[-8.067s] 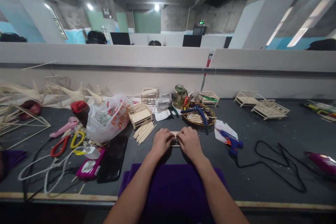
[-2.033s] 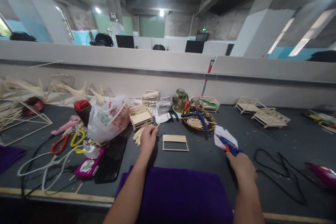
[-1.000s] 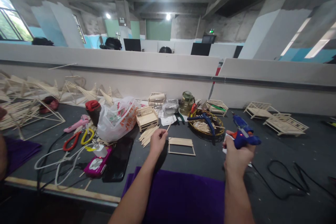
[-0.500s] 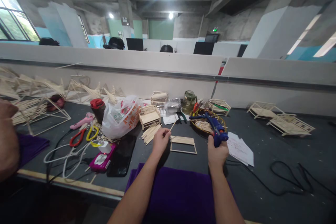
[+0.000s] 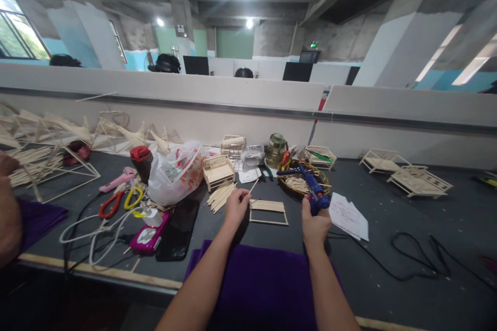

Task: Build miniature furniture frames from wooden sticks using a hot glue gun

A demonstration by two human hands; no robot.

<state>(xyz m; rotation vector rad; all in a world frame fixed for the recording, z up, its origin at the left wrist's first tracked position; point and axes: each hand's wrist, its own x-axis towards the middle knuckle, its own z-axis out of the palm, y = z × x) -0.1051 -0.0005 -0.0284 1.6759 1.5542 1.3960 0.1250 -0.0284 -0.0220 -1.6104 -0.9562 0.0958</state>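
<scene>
My left hand [image 5: 236,206] pinches a thin wooden stick [image 5: 253,185] that points up and away from me. My right hand [image 5: 316,222] is wrapped round the handle of a blue hot glue gun [image 5: 315,186], its nozzle aimed to the left over a wicker basket [image 5: 292,192] of short sticks. Between my hands a small rectangular stick frame [image 5: 267,212] lies on the dark table, its far half covered by a row of sticks. Left of it is a pile of loose sticks [image 5: 221,197], close to my left hand.
A miniature wooden bed [image 5: 218,170], a plastic bag [image 5: 176,176], a phone [image 5: 177,230] and a pink power strip [image 5: 149,232] stand to the left. Right are paper sheets [image 5: 349,217], a black cable [image 5: 415,264] and more stick models [image 5: 419,181]. Another person's arm [image 5: 8,212] shows at far left.
The whole view has shifted slightly, so things appear a little further left. Both hands keep their grips; the glue gun stays over the basket's edge.
</scene>
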